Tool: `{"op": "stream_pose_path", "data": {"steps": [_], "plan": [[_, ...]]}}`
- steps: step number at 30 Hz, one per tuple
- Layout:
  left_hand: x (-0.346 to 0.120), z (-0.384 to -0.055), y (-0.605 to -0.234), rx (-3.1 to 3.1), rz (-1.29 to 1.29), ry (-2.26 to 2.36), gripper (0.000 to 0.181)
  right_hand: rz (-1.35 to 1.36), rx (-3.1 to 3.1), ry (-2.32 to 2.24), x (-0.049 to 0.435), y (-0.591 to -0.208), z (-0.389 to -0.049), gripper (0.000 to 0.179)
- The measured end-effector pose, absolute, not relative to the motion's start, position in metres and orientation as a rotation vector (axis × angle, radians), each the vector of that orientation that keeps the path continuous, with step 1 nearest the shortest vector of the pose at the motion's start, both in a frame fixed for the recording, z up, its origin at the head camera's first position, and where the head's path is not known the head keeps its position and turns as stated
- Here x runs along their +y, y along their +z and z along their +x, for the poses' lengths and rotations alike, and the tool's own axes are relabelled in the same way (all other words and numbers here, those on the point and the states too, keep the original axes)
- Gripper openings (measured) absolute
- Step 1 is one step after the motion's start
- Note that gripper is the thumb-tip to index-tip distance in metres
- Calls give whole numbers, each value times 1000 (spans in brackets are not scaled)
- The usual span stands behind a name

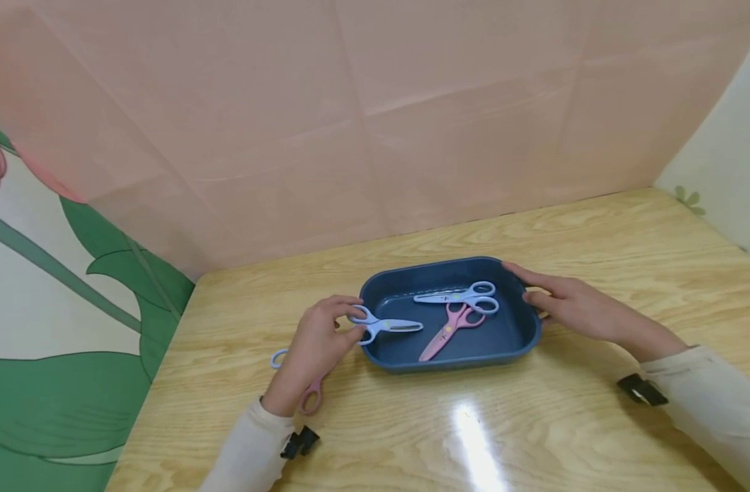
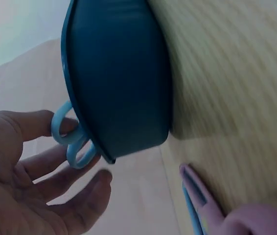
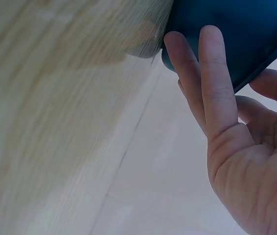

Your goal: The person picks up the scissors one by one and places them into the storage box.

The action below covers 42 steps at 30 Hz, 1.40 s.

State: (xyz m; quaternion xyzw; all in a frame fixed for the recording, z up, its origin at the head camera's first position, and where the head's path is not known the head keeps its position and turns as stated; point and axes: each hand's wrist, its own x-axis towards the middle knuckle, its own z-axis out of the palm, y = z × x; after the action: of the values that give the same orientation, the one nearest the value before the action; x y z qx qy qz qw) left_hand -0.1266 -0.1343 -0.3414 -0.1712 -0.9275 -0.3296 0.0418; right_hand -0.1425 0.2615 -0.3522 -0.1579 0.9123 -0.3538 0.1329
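At the left rim of a dark blue tray [image 1: 454, 363], my left hand [image 1: 322, 335] holds light blue scissors [image 1: 399, 326] by their finger loops. Their blades point right, over the tray's inside. In the left wrist view, one fingertip of the left hand [image 2: 35, 171] passes into a scissor loop [image 2: 60, 128], and the other fingers spread loosely around. My right hand [image 1: 574, 304] grips the tray's right end, with two fingers along the outer wall [image 3: 256, 34] in the right wrist view. Inside lie another light blue pair of scissors [image 1: 473, 298] and a pink pair [image 1: 444, 337].
On the wooden table [image 1: 387, 437], left of the tray, lie pink scissors [image 1: 311, 399] and a light blue scissor loop [image 1: 277, 358], partly hidden under my left forearm. A pink-covered wall [image 1: 375, 137] rises behind the table, and a painted wall [image 1: 61, 307] stands at left.
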Motion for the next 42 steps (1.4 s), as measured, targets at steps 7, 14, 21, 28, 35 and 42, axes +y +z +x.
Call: {"op": "stream_pose_path", "data": {"steps": [7, 14, 21, 28, 35, 42], "plan": [[-135, -126, -341, -2805, -446, -1057, 16, -442, 2639, -1026, 260, -350, -141, 56], [-156, -123, -347, -2830, -385, -1066, 18, -441, 2626, -1043, 256, -350, -140, 57], [-189, -119, -359, -2864, -328, -1003, 18, -425, 2636, -1045, 256, -348, -140, 56], [-219, -113, -363, -2981, -245, -920, 19, -428, 2649, -1039, 254, -347, -138, 56], [-244, -99, -364, -3170, -298, -588, 27, -435, 2669, -1008, 254, -348, -139, 56], [-250, -92, -365, -3280, -186, -467, 40, -426, 2666, -1018, 255, -348, -138, 56]]}}
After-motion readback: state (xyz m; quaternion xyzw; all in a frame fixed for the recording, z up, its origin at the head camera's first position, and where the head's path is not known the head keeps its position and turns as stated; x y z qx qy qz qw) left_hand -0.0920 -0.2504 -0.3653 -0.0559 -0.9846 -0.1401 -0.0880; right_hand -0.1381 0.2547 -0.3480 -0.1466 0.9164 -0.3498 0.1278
